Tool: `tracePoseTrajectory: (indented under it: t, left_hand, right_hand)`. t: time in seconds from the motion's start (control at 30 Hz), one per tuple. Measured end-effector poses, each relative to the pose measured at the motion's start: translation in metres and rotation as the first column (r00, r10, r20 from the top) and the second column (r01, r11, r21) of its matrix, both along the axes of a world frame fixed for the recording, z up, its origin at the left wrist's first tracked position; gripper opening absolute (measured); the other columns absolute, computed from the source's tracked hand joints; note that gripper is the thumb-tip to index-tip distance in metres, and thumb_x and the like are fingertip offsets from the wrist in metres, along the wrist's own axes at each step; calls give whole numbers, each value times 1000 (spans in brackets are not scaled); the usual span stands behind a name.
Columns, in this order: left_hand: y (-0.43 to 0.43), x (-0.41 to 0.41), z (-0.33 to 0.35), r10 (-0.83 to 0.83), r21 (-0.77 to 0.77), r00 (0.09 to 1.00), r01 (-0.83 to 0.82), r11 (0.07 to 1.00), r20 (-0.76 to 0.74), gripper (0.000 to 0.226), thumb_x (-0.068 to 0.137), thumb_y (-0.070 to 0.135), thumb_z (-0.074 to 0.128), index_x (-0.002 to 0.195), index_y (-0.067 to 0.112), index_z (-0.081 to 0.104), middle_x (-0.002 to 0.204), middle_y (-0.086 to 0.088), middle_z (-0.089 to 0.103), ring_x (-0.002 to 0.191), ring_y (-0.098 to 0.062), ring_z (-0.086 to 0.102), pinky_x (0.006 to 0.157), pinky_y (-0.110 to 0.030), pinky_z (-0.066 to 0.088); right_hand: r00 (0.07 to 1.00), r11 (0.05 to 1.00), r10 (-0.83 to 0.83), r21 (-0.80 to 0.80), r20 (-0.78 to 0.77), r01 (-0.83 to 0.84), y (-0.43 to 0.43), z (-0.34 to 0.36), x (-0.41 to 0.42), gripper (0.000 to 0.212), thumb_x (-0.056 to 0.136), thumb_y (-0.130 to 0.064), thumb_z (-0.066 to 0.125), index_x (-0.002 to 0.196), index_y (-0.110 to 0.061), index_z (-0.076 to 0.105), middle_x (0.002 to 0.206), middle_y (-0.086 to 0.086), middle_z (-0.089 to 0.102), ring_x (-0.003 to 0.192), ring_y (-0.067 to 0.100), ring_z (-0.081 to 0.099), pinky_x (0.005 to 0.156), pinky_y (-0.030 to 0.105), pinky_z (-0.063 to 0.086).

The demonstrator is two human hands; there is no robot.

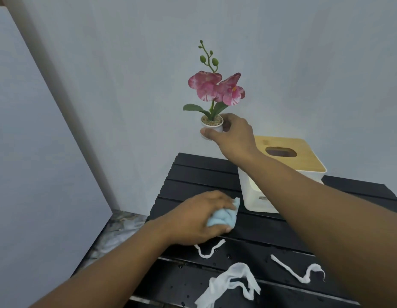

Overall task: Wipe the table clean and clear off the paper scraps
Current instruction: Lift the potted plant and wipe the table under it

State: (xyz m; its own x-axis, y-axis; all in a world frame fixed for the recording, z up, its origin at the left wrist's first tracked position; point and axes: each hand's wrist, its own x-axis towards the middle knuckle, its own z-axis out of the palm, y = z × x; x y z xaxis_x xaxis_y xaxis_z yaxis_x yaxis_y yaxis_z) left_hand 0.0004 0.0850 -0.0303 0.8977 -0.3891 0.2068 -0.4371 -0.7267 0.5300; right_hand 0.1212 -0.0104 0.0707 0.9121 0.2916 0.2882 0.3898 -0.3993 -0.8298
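Right hand [231, 134]: the arm is stretched forward across the tissue box [282, 174]. Thumb and fingers are wrapped round the orchid pot [212, 126], thumb on the near side. The pot is upright and held in the air above the table's far edge, not touching the top.

Left hand [202, 218]: palm down, fingers curled over a bunched cloth [224, 217], pressing it onto the table [204, 172] near the left edge, about mid-depth.

Materials:
- Cloth: light blue, soft, crumpled.
- Table: black, built of parallel slats with grooves between. Small specks dot the near slats.
- Pot: small, white, smooth and round, with pebbles at the top.
- Orchid [215, 87]: pink mottled blooms, green leaves and buds.
- Tissue box: white body with rounded corners and a pale wooden lid with an oval slot. It sits toward the far right of the table.

Paper scraps, all white, thin and torn:
- Bent strip [206, 252]: curled into a U, just beside the near side of the left hand.
- Crumpled scrap [228, 283]: the largest, lying at the near edge.
- Wavy strip [299, 274]: to the right of the crumpled scrap, close by the right forearm.

Edges and room: the left edge drops to a marbled floor [117, 230], and a wall [126, 85] stands just behind the far edge. Bare slats run between the cloth and the box and across the far left corner.
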Motion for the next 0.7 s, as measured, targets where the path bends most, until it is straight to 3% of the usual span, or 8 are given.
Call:
tracePoseTrajectory:
  t: [0.13, 0.3, 0.37, 0.5, 0.6, 0.7]
  left_hand:
    - [16, 19, -3, 86, 7, 995, -86, 996, 58, 42, 85, 36, 65, 123, 22, 56, 123, 7, 53, 114, -5, 47, 100, -16, 32]
    - [28, 97, -13, 468, 9, 880, -470, 882, 85, 48, 86, 37, 59, 127, 13, 52, 130, -6, 50, 118, -26, 47, 99, -36, 40]
    - [28, 105, -12, 496, 74, 864, -502, 862, 87, 47, 87, 37, 57, 128, 14, 52, 131, -6, 50, 120, -27, 46, 98, -38, 40]
    - [33, 51, -2, 185, 68, 980, -190, 980, 74, 33, 86, 29, 60, 118, 20, 58, 118, 1, 57, 112, -16, 51, 97, -32, 40]
    - [35, -15, 12, -5, 50, 997, 8, 999, -71, 45, 88, 32, 62, 131, 25, 53, 132, 6, 49, 122, -4, 43, 104, -18, 30]
    - [36, -63, 14, -55, 24, 984, 60, 998, -169, 45, 90, 35, 61, 134, 31, 51, 139, 17, 42, 130, 3, 35, 107, -15, 26]
  right_hand:
    - [1000, 1000, -2, -10, -1, 2, -3, 1, -1, 43, 73, -39, 77, 108, -19, 64, 93, -7, 66, 80, 7, 58, 63, 12, 39]
    - [1000, 1000, 9, -8, 16, -9, -6, 2, -2, 43, 73, -38, 77, 108, -19, 64, 94, -7, 66, 78, 3, 58, 65, 13, 41]
    - [1000, 1000, 19, -1, 3, -19, -5, -1, -4, 42, 74, -37, 77, 109, -19, 63, 93, -8, 65, 76, -2, 56, 63, 12, 39]
    - [998, 999, 35, 14, -47, -34, -2, -12, -12, 41, 73, -36, 78, 108, -19, 64, 93, -9, 66, 75, -5, 55, 63, 11, 39]
    - [995, 999, 33, 44, -91, -29, 2, -17, -19, 42, 73, -37, 78, 108, -18, 65, 96, -6, 68, 77, 2, 59, 63, 14, 41]
    - [993, 999, 32, 35, -116, -28, 1, -21, -29, 44, 72, -39, 78, 109, -19, 64, 98, -6, 68, 85, 8, 62, 68, 20, 45]
